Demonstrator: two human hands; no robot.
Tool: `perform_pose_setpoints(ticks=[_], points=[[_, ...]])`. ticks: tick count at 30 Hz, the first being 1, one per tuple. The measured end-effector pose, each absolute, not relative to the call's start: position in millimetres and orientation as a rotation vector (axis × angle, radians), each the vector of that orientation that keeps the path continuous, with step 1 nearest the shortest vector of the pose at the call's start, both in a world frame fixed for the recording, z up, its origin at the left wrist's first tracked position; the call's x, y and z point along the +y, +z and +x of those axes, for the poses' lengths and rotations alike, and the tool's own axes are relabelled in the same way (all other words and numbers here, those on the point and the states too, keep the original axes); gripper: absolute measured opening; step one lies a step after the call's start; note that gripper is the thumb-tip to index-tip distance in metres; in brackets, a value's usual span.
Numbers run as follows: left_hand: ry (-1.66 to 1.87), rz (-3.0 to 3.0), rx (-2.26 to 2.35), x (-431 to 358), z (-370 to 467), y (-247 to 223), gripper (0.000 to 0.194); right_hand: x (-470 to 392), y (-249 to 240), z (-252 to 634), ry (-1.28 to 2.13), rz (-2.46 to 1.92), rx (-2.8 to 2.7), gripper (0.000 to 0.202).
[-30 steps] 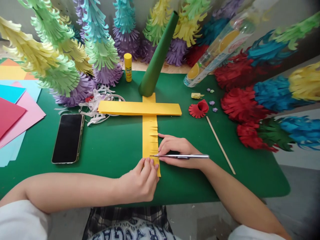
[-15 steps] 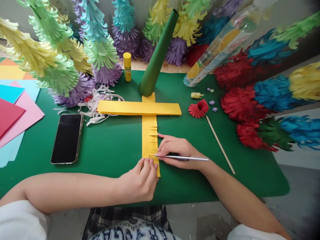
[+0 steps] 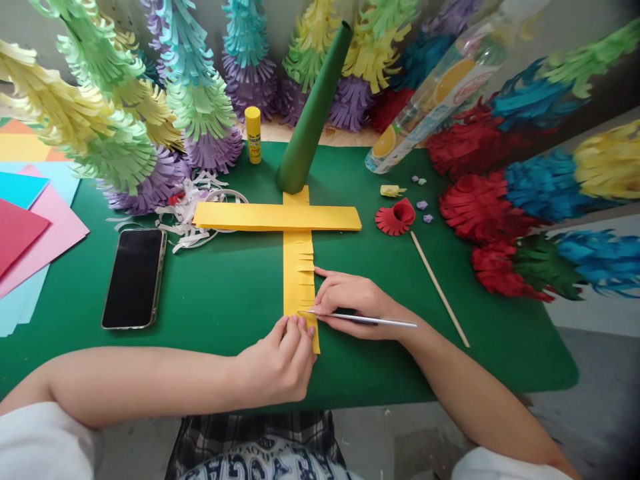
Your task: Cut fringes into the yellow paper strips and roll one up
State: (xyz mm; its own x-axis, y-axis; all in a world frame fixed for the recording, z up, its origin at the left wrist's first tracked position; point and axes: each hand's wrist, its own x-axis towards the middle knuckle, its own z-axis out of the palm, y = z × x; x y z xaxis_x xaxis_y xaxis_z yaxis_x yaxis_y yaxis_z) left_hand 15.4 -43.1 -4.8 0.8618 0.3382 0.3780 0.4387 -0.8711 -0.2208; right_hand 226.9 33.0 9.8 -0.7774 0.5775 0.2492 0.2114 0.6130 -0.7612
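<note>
A yellow paper strip (image 3: 293, 280) runs lengthwise toward me, with short cuts along its right edge. My left hand (image 3: 283, 357) is closed on its near end, fingertips pressed on the paper. A thin silver craft knife (image 3: 375, 320) is pinched in my right hand (image 3: 357, 303), its tip touching the strip just beyond my left fingertips. Across the strip's far part lies a second yellow strip (image 3: 277, 217), uncut. The base of a green paper cone (image 3: 313, 113) stands at the far end of the cut strip.
Left of the strips are a phone (image 3: 134, 279), white paper shreds (image 3: 187, 207) and coloured sheets (image 3: 47, 227). A glue stick (image 3: 254, 137) stands behind. On the right lie a red fringed piece (image 3: 395, 217) and a wooden stick (image 3: 440, 289). Fringed paper cones and a bottle (image 3: 430, 100) line the back.
</note>
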Motion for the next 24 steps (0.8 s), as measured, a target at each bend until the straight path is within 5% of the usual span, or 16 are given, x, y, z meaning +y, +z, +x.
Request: perform_pose_setpoints(ticks=[24], points=[[-0.540,-2.773,-0.617,-39.6,17.4,-0.6,0.030,36.2,14.6,235.0,1.023,-0.584,-2.440,0.009]])
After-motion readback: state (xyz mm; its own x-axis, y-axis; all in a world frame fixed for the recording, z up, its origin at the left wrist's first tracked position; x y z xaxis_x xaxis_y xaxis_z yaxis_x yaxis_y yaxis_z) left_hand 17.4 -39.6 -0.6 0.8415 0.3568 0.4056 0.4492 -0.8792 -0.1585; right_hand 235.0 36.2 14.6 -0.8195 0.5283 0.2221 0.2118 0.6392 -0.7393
